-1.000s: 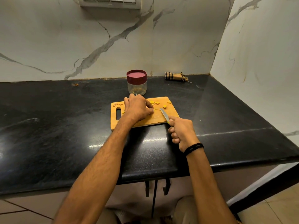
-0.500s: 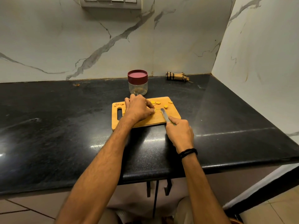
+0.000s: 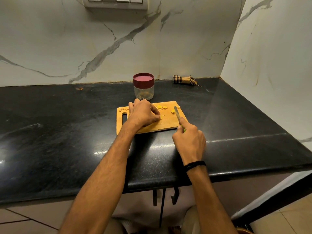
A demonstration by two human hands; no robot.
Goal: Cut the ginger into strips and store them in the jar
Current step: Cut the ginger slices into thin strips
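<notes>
Squarely in the middle of the glossy black stone countertop [image 3: 67, 124] lies a rectangular wooden cutting board [image 3: 166, 123] with a slot handle at its 9 o'clock end. The left hand [image 3: 143, 114] rests on the board's left half. Its fingers are curled, and the thumb and fingertips are bunched at a small pale-yellow ginger piece [image 3: 161, 117] near the board's centre. How much of the piece lies under the fingers is hidden.

The right hand [image 3: 189, 139] is at the board's 5 o'clock corner, fingers wrapped round the green handle of a small knife [image 3: 177, 114]. The grey blade slants over the board's right side and points toward 11 o'clock. Its tip is just beside a yellow ginger chunk [image 3: 172, 111]. A black braided wristband [image 3: 194, 165] circles the right wrist.

Several round yellow ginger slices [image 3: 162, 107] sit along the board's far edge at 12 o'clock, and brownish peel scraps [image 3: 123, 108] lie at its 10 o'clock corner.

Just beyond the board at 12 o'clock stands a clear round jar [image 3: 143, 91] closed with a maroon lid [image 3: 143, 78]; a little yellowish matter shows at its bottom. Well off at 1 o'clock, against the white marble wall [image 3: 50, 48], lies a rolled checked cloth [image 3: 183, 80] with a frayed end. A switch panel [image 3: 114, 1] is mounted on the wall above.
</notes>
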